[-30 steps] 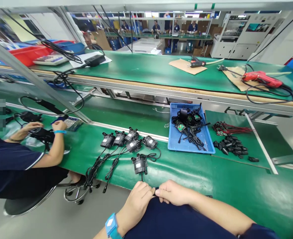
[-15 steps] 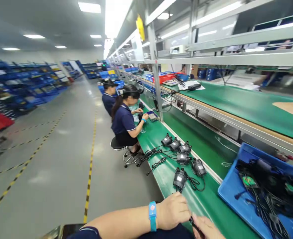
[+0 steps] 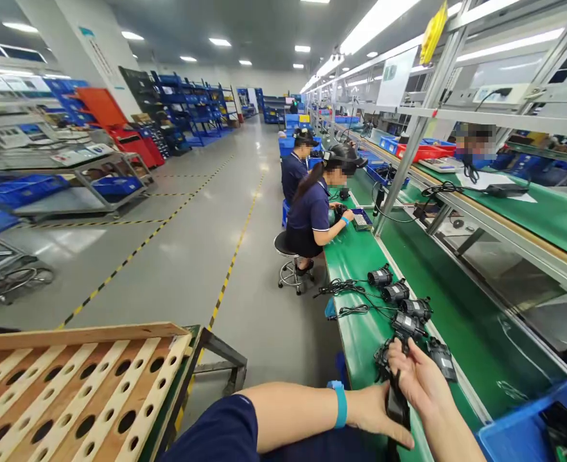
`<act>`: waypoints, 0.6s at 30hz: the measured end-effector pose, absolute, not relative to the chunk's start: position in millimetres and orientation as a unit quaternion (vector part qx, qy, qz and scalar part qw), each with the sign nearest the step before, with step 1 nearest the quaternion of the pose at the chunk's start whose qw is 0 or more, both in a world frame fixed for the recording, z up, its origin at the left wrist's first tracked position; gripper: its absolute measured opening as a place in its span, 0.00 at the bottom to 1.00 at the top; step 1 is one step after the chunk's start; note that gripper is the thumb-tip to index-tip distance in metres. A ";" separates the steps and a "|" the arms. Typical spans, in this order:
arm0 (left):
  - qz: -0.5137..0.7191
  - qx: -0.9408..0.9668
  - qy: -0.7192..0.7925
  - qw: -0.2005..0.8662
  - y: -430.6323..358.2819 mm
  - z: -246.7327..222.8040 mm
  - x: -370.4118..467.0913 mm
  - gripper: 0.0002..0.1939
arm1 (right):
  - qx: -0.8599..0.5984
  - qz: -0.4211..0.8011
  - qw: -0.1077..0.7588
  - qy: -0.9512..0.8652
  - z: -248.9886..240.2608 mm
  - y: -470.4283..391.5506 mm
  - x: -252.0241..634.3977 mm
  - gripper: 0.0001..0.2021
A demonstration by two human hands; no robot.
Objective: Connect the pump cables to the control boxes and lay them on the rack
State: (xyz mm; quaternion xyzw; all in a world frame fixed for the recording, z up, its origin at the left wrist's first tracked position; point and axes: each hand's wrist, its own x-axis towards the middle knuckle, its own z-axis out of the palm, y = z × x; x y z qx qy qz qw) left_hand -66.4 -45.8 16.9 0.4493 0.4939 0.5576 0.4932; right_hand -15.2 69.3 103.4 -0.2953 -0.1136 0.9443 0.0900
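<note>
My left hand (image 3: 372,410), with a blue wristband (image 3: 341,404), is wrapped round a dark, corded unit (image 3: 399,407), its thumb along the near side. My right hand (image 3: 425,375) is just to the right, fingers curled at the upper end of that unit, where a black cord seems to run; the fingers partly hide it. Just beyond my hands, several black pumps (image 3: 409,324) with white labels stand on the green bench (image 3: 360,343). Their black cables (image 3: 348,287) lie coiled toward the bench's left edge. One pump (image 3: 383,360) is partly hidden behind my fingers.
A blue bin (image 3: 514,430) with dark parts is at lower right. On the left stands a wooden rack (image 3: 85,385) with round holes. Two co-workers sit further along the bench, the nearer person (image 3: 312,208) on a round stool (image 3: 287,247). A metal post (image 3: 408,154) rises beside the bench.
The view has swung left, bringing the wooden rack in. My hands have shifted from a thin black cord to a bulkier dark unit, and my left hand has opened wider round it.
</note>
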 end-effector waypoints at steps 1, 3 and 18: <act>0.588 0.413 0.487 0.497 -48.3 20.0 -66.3 0.60 | -0.292 0.941 0.091 -0.145 105.7 67.1 -24.2 0.02; 0.629 0.318 0.482 0.521 -61.9 26.0 -68.1 0.43 | -0.292 0.921 0.089 -0.240 104.8 64.8 -37.1 0.04; 0.738 0.003 0.405 0.541 -191.1 62.2 -103.1 0.18 | -0.594 0.346 0.100 -0.719 -28.4 74.6 -26.8 0.51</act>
